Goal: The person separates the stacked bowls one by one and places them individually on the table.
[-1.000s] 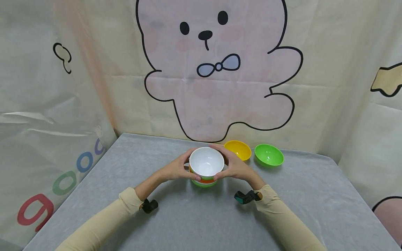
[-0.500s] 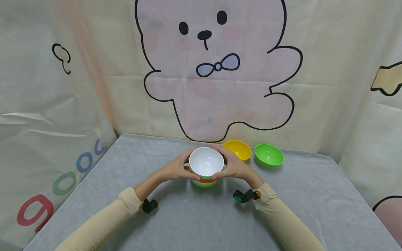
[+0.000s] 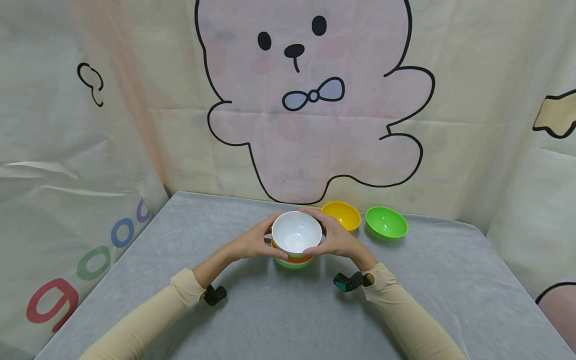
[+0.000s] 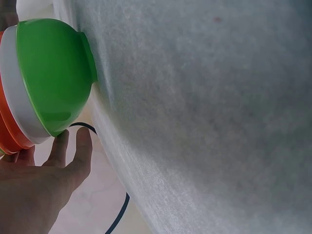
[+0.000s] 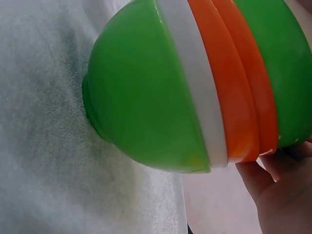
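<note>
A stack of bowls (image 3: 294, 245) sits mid-table (image 3: 252, 320), a hand on each side. Two single bowls (image 3: 342, 215) (image 3: 386, 222) lie behind it, to the right.

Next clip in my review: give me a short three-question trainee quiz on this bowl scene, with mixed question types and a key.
1. True or false: both hands hold the stack of nested plastic bowls, the left hand on one side and the right hand on the other.
2. Which colour is the top bowl of the stack? A) white B) yellow C) blue
3. Fill in: the lowest bowl, resting on the grey cloth-covered table, is ____.

Key:
1. True.
2. A; the white round bowl sits on top. The loose yellow plastic bowl stands behind, beside a loose green plastic bowl.
3. Green.
</note>
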{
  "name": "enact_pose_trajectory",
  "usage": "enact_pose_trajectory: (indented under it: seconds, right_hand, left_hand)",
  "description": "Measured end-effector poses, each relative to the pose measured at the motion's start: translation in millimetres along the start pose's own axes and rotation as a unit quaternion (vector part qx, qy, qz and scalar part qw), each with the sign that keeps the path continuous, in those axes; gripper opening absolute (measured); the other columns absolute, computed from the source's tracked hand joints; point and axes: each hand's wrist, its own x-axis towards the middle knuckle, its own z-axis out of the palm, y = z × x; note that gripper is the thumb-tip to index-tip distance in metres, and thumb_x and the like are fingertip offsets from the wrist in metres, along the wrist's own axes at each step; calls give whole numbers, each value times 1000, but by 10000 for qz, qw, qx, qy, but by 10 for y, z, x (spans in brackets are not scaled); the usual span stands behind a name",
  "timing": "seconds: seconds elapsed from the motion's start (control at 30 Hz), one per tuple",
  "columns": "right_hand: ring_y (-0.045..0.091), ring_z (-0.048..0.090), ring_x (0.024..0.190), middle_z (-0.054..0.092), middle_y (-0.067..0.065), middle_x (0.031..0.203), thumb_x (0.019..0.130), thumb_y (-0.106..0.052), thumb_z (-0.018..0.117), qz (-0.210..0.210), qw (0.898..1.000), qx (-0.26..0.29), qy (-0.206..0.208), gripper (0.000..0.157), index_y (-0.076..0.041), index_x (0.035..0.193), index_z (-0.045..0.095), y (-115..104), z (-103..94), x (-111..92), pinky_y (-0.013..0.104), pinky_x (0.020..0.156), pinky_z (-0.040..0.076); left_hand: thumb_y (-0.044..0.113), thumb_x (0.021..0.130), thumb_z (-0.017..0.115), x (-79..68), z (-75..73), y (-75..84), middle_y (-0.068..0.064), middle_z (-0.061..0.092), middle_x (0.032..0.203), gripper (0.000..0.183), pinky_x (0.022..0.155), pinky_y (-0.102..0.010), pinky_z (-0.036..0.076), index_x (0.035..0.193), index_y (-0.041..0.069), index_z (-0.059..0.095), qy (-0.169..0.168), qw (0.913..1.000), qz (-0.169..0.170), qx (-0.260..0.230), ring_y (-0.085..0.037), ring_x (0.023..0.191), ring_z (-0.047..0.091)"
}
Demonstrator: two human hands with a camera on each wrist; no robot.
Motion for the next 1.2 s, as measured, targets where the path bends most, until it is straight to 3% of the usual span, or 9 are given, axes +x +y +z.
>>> enact_pose_trajectory:
  seconds: [0.17, 0.43, 0.7, 1.03, 1.2]
  right_hand:
    - [32, 55, 119, 53, 14, 139, 74, -14, 93, 9, 9999, -141, 47, 93, 0, 150, 43, -45, 15, 3, 46, 95, 51]
    - [33, 55, 117, 54, 19, 136, 76, -15, 92, -17, 10000, -46, 11, 90, 8, 146, 43, -412, 24, -5, 49, 95, 51]
    - [28, 54, 121, 55, 9, 139, 74, -24, 94, -174, 9998, -85, 74, 94, -5, 151, 43, -90, -44, 4, 42, 97, 50]
    - [32, 52, 122, 53, 14, 140, 76, -25, 93, -345, 9991, 186, 181, 93, -3, 151, 42, -162, -135, -1, 42, 97, 51]
    - [33, 51, 123, 50, 17, 143, 77, -17, 93, -389, 9980, 422, 253, 94, 1, 152, 40, -204, -194, -16, 41, 97, 50]
  left_hand:
    - [24, 81, 89, -3, 2, 12, -1, 46, 146, 95, 98, -43, 49, 157, 20, 33, -18, 10000, 28, 50, -22, 130, 49]
    - [21, 81, 89, 2, 0, 35, -5, 45, 147, 94, 97, -43, 49, 157, 17, 33, -26, 10000, 34, -63, -25, 131, 48]
    - [25, 81, 90, -1, 4, 24, -3, 44, 147, 96, 97, -42, 50, 157, 21, 32, -34, 9999, 10, -115, -25, 131, 48]
    - [23, 82, 88, -6, 17, 32, -3, 42, 150, 101, 97, -43, 50, 161, 23, 26, -19, 9997, -36, -235, -28, 133, 46]
    - [21, 81, 89, -14, 19, 23, -2, 39, 152, 99, 98, -42, 49, 159, 23, 28, -6, 9996, -35, -277, -29, 135, 45]
